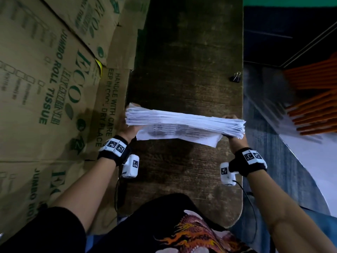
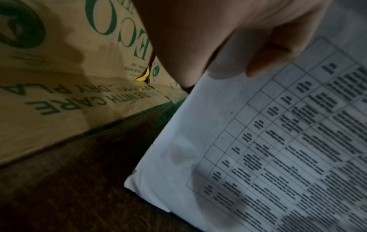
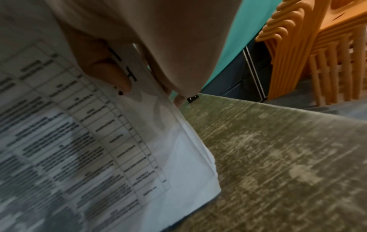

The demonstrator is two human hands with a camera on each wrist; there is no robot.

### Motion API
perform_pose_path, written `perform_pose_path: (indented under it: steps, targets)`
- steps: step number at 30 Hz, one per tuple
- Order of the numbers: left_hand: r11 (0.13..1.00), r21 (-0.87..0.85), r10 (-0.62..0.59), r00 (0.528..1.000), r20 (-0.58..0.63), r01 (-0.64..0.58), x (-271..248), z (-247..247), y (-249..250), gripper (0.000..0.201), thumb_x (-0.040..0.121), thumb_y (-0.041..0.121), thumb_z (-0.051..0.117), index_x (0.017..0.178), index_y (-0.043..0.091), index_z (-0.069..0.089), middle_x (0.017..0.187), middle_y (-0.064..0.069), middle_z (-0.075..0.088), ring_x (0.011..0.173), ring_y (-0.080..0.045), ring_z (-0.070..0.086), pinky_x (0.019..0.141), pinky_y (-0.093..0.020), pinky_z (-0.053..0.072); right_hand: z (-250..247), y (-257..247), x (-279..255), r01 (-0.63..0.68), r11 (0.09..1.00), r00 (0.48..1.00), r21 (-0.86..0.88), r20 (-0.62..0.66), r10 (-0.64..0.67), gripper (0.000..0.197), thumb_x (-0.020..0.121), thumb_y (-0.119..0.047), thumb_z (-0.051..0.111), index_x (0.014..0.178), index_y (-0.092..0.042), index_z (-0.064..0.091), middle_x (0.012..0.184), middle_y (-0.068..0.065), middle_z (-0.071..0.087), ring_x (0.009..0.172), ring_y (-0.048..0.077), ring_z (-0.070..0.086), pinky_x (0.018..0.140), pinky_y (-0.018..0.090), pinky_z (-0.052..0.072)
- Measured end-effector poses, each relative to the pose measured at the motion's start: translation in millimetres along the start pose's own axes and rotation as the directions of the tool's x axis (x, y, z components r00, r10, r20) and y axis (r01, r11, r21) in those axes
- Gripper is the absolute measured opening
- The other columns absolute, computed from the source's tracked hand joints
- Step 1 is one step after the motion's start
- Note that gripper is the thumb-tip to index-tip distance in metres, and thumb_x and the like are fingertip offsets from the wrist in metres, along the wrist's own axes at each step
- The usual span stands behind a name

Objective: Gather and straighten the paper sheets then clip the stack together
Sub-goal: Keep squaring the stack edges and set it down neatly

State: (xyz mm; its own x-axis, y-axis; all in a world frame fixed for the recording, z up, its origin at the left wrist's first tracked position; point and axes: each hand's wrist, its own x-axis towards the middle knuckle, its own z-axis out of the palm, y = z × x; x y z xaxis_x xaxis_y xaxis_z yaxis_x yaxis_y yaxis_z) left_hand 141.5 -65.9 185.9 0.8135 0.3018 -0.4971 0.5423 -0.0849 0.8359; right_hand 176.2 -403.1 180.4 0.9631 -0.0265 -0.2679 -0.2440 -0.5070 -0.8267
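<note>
A thick stack of white printed sheets (image 1: 184, 123) stands on its long edge on the dark wooden table (image 1: 184, 70), tipped toward me. My left hand (image 1: 130, 129) grips its left end, thumb on the near face (image 2: 264, 55). My right hand (image 1: 232, 126) grips the right end, thumb pressed on the printed sheet (image 3: 107, 70). The top edges of the sheets look uneven. The printed tables show in the left wrist view (image 2: 278, 149) and the right wrist view (image 3: 83, 141). A black binder clip (image 1: 236, 77) lies near the table's far right edge, apart from both hands.
Flattened cardboard boxes (image 1: 45, 88) with green print lie along the table's left side. Stacked orange plastic chairs (image 3: 317, 55) stand off the right edge, beyond a blue floor. The table is narrow, with bare wood beyond the stack.
</note>
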Motion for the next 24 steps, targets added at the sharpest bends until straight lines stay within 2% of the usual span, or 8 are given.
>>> perform_pose_path:
  steps: [4,8,11,13,15,18,21,24]
  targets:
    - [0.993,-0.029,0.111,0.994,-0.013,-0.111,-0.2,2.4,7.2,0.031,0.075,0.015,0.074,0.102,0.021,0.059,0.115,-0.008,0.057,0.108,-0.020,0.053,0.099,-0.036,0.042,5.9,-11.0,-2.7,-0.026,0.999,0.998,-0.028,-0.063,0.024,0.032,0.089,0.011,0.052,0.121,0.013,0.051,0.124,0.023,0.057,0.111,0.019,0.055,0.078,-0.003,0.030]
    - [0.973,-0.215,0.053,0.985,-0.163,-0.088,11.2,1.0,3.9,0.024,0.077,0.001,0.067,0.094,0.018,0.064,0.098,0.002,0.064,0.088,-0.015,0.060,0.086,-0.031,0.045,-16.0,-36.2,3.3,0.133,0.974,0.987,0.183,-0.114,-0.114,0.029,0.072,0.005,0.066,0.091,-0.017,0.070,0.087,-0.010,0.073,0.075,-0.007,0.062,0.069,0.015,0.049]
    - [0.983,-0.182,-0.044,0.995,-0.086,0.028,19.4,-0.2,-21.6,0.020,0.069,0.016,0.076,0.087,0.015,0.070,0.093,0.000,0.070,0.085,-0.016,0.067,0.086,-0.036,0.053,-40.1,-69.3,10.8,0.237,0.946,0.971,0.223,-0.076,-0.226,0.034,0.071,0.009,0.070,0.079,-0.024,0.070,0.074,-0.015,0.070,0.072,0.002,0.060,0.070,0.024,0.051]
    - [0.989,-0.097,-0.120,0.991,-0.056,0.114,23.8,5.1,-36.9,0.057,0.055,0.035,0.086,0.103,0.011,0.066,0.103,-0.006,0.070,0.092,-0.021,0.067,0.093,-0.042,0.052,-51.3,-96.0,16.7,0.313,0.940,0.949,0.139,-0.010,-0.314,0.040,0.073,0.011,0.069,0.079,-0.029,0.069,0.072,-0.020,0.068,0.071,-0.004,0.058,0.069,0.017,0.047]
    - [0.999,0.042,-0.004,0.996,-0.094,0.008,18.4,13.0,-28.2,0.097,0.046,0.037,0.088,0.129,0.021,0.041,0.128,-0.007,0.054,0.113,-0.022,0.057,0.099,-0.042,0.047,-57.7,-119.9,21.3,0.368,0.930,0.928,0.027,0.052,-0.368,0.038,0.075,0.012,0.067,0.083,-0.025,0.069,0.073,-0.023,0.068,0.073,-0.009,0.057,0.069,0.013,0.045]
    - [0.912,0.163,0.388,0.921,-0.049,-0.376,-3.4,30.7,23.4,0.111,0.048,0.024,0.092,0.137,0.031,0.025,0.144,0.000,0.031,0.132,-0.017,0.036,0.108,-0.031,0.035,-60.6,-152.9,20.5,0.470,0.848,0.883,-0.244,0.142,-0.448,0.023,0.075,-0.009,0.059,0.090,-0.020,0.072,0.083,-0.005,0.073,0.082,0.008,0.066,0.073,0.034,0.052]
    - [0.798,0.018,0.587,0.785,0.198,-0.602,-30.0,52.0,83.7,0.097,0.052,0.024,0.092,0.133,0.020,0.040,0.137,-0.001,0.044,0.127,-0.011,0.045,0.107,-0.026,0.039,-53.3,-180.4,13.8,0.479,0.706,0.875,-0.522,0.219,-0.432,0.034,0.075,-0.017,0.058,0.103,-0.033,0.068,0.091,0.000,0.075,0.093,0.024,0.068,0.081,0.043,0.053]
    - [0.847,-0.244,0.526,0.808,0.265,-0.472,-43.3,66.8,117.8,0.049,0.067,0.004,0.081,0.110,0.009,0.057,0.106,-0.006,0.065,0.100,-0.014,0.063,0.092,-0.030,0.051,-40.9,-197.8,4.0,0.521,0.611,0.845,-0.596,0.258,-0.468,0.036,0.076,-0.018,0.056,0.106,-0.038,0.065,0.090,0.001,0.073,0.091,0.031,0.066,0.080,0.045,0.052]
